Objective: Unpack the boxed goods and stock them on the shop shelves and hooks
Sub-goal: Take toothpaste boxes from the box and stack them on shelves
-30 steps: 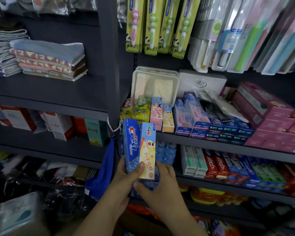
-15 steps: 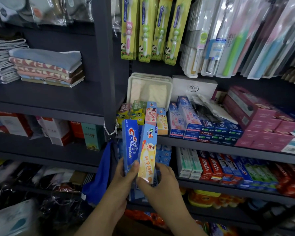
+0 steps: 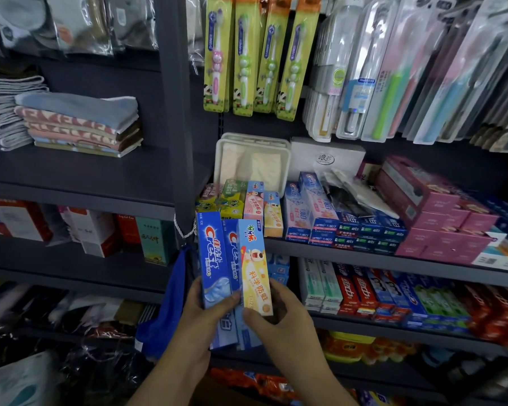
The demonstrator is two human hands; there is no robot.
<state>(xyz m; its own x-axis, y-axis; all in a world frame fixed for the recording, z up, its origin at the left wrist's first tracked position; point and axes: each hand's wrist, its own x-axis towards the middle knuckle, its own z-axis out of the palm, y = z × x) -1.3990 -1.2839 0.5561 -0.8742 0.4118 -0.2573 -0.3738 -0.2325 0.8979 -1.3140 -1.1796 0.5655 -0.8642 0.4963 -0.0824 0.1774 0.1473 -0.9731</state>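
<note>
Spanning the whole view, dark shelving (image 3: 79, 171) holds folded towels (image 3: 79, 124) upper left, hanging toothbrush packs (image 3: 261, 54) top centre, pink cartons (image 3: 440, 212) right. Toothpaste shelf (image 3: 364, 260) at mid height carries boxed rows; matching kids' toothpaste boxes (image 3: 261, 205) stand at its left end. In front of and below that edge, left hand (image 3: 200, 320) grips upright blue Crest boxes (image 3: 213, 259), thumb across the front. Right hand (image 3: 279, 317) pinches yellow kids' toothpaste box (image 3: 254, 268) at its lower end, box touching the Crest stack.
</note>
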